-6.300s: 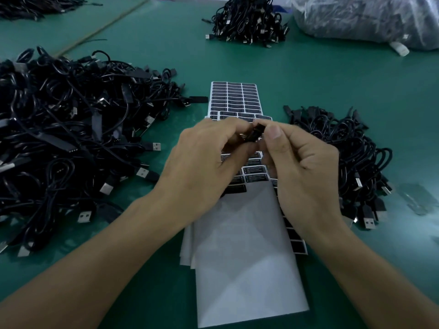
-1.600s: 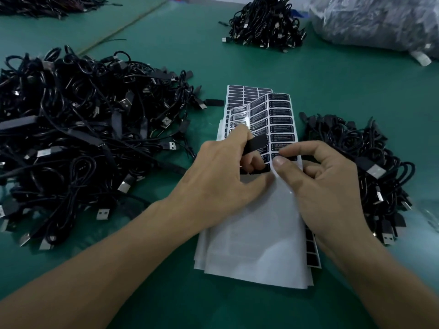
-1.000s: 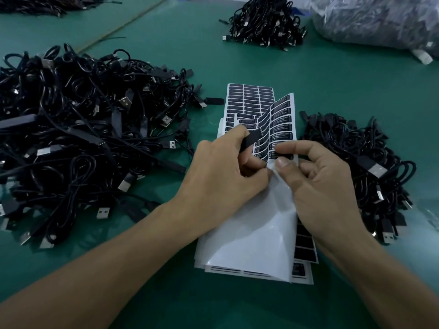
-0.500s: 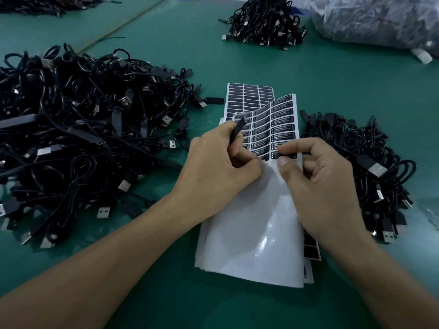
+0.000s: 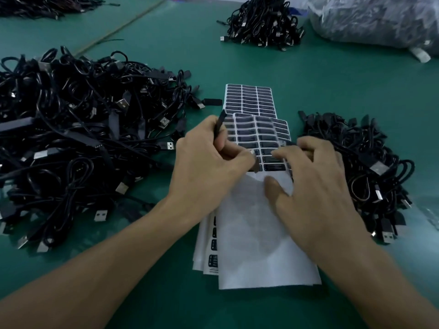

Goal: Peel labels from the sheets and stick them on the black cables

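A: What is seen in the middle of the head view?

B: A stack of sheets is laid on the green table, between two heaps of black cables. The top sheet is white and bare in its near half. Black labels with pale print are left only in its far half, set in three columns of close rows. A further sheet, filled with labels, is seen just past it.

A: How are the hands placed?

B: The left hand is closed round a thin black cable, and the end of it is seen above the fist. The thumb of this hand is brought to the lowest row of labels, where a small dark piece is seen at its tip. Whether this piece is a label cannot be told, because it is blurred. The right hand is spread and nothing is held in it. Its fingertips are rested on the lowest labels and its thumb is pressed on the bare white part.

A: And the other cables?

B: A large left pile is heaped near the left hand, and silver plugs are shown here and there in it. A smaller right pile is found just beside the right hand. A far pile is placed well apart at the far side, near a clear bag filled with dark things.
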The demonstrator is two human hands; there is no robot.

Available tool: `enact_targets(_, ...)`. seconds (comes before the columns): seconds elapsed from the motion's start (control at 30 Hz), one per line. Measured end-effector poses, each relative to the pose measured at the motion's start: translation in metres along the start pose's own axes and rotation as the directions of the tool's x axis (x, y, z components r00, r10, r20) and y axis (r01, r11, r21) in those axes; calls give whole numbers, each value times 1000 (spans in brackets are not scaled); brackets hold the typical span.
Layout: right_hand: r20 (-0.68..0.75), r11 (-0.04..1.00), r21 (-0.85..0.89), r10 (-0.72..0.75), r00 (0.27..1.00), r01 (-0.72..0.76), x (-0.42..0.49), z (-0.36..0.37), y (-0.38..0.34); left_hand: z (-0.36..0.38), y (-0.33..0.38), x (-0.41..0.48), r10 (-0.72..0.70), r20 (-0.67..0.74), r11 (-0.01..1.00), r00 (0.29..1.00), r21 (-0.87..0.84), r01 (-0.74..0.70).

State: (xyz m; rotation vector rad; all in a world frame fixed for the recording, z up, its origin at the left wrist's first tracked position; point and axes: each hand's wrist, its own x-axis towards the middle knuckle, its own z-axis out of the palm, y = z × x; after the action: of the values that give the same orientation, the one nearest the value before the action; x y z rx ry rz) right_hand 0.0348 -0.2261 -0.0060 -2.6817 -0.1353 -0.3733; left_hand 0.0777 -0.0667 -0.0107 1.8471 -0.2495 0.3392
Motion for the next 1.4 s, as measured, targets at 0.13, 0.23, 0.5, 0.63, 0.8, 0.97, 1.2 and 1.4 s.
enact_targets(0.13, -208, 988, 87, -107, 972, 127, 3, -2, -7, 4, 2, -2, 33, -15, 999, 999, 32, -33)
enact_targets(0.23, -199, 978, 143, -123, 972, 153, 4, 3, -10, 6, 3, -3, 39, -19, 999, 999, 37, -38)
enact_targets(0.5, -250, 970, 156, -142, 958, 184, 6, 6, -10, 7, 8, -6, 53, -32, 997, 998, 60, -51)
enact_targets(0.63, -234, 972, 141, -151, 960, 187, 6, 5, -9, 8, 9, -6, 28, 2, 999, 1000, 37, -28)
enact_targets(0.8, -237, 970, 170, -129, 963, 172, 7, 2, -4, 7, 10, -8, 9, 62, 999, 998, 30, -11)
enact_targets(0.97, -333, 872, 478, 68, 940, 107, 8, -1, -2, 0, 13, -4, -96, 120, 994, 988, -35, 101)
enact_targets(1.2, -30, 321, 946, 210, 977, -40, 16, -3, -4, 0, 11, -2, 48, 169, 992, 984, 106, -67)
enact_targets(1.4, 57, 219, 971, 192, 980, -100, 15, 1, -5, 2, 12, -3, 187, 141, 962, 972, 176, -211)
